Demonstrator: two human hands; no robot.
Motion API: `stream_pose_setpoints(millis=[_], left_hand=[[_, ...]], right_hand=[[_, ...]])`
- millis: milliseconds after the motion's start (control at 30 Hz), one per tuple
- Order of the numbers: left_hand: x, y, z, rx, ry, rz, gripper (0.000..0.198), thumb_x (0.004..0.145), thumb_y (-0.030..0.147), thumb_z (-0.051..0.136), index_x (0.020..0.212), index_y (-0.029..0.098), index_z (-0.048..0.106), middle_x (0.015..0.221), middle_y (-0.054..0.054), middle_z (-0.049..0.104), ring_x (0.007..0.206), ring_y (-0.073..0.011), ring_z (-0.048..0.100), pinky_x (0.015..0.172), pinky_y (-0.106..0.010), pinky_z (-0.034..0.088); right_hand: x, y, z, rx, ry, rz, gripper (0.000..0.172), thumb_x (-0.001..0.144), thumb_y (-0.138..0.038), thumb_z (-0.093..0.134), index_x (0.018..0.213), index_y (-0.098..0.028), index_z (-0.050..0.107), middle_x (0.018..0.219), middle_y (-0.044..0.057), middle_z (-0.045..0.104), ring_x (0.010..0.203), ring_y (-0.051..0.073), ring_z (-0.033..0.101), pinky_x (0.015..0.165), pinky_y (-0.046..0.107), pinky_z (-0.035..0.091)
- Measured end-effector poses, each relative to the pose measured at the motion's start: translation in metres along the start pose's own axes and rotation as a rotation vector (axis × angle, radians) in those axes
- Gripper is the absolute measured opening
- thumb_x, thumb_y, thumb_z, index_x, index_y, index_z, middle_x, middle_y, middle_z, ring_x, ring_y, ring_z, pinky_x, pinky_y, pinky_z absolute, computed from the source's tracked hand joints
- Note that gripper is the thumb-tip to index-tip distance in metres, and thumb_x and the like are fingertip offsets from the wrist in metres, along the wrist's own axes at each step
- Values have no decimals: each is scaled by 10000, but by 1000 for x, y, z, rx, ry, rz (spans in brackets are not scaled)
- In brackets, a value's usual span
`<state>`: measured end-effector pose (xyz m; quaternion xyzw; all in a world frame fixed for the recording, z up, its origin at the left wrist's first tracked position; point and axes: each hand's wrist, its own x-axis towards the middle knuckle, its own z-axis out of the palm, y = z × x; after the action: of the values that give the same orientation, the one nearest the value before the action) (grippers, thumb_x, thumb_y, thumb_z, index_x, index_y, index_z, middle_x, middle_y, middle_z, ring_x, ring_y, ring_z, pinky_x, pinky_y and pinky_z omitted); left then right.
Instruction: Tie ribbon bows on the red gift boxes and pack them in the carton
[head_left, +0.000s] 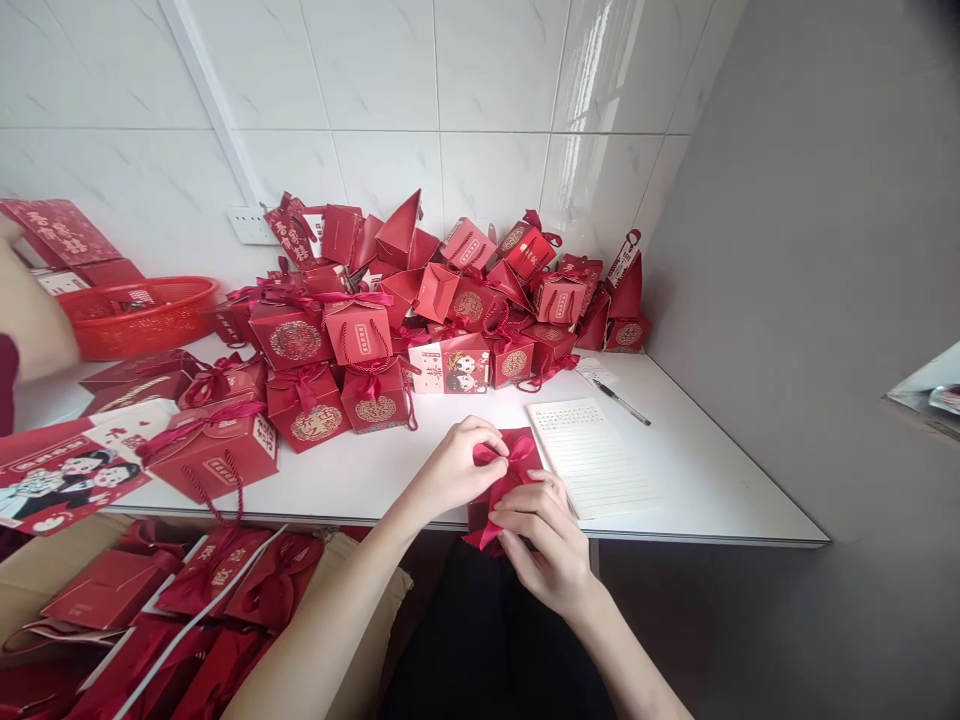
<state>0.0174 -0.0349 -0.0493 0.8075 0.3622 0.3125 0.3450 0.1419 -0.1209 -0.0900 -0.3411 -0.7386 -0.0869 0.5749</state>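
Note:
A small red gift box (525, 437) stands at the front edge of the white table, partly hidden by my hands. Across its top runs a bright red ribbon (519, 455) tied in a bow. My left hand (466, 458) pinches a loop of this ribbon from the left, thumb and fingertips together. My right hand (546, 535) curls over the near side of the box, its fingers closed on the ribbon's lower tail. The undersides of both hands' fingers are partly covered.
Red gift boxes (360, 330) are heaped along the tiled wall. An open notebook (592, 455) and a pen (622, 402) lie to the right. A red basket (146, 318) stands at left, near another person's arm (34, 310). A carton of red boxes (112, 590) sits below the table edge.

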Motion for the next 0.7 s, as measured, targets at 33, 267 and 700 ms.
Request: stream_pose_setpoints(millis=[33, 267, 700], left_hand=[[0, 0, 0, 2, 4, 1, 110, 697, 131, 554, 750, 190, 630, 976, -46, 568, 955, -185, 571, 900, -331, 447], [0, -1, 6, 38, 18, -20, 96, 660, 126, 568, 721, 189, 607, 952, -41, 555, 932, -193, 567, 877, -347, 459], [-1, -2, 10, -1, 54, -27, 43, 691, 163, 582, 708, 190, 612, 941, -49, 557, 942, -196, 562, 856, -336, 475]], right_hand=[[0, 0, 0, 4, 3, -2, 188, 792, -38, 543, 895, -188, 589, 744, 23, 639, 687, 141, 599, 788, 404, 441], [2, -5, -1, -65, -29, -31, 161, 801, -72, 564, 886, -203, 601, 719, -5, 658, 680, 131, 615, 867, 419, 402], [-4, -6, -37, -156, 37, 232, 118, 861, -244, 465, 851, -186, 567, 725, 38, 621, 676, 168, 584, 698, 344, 442]])
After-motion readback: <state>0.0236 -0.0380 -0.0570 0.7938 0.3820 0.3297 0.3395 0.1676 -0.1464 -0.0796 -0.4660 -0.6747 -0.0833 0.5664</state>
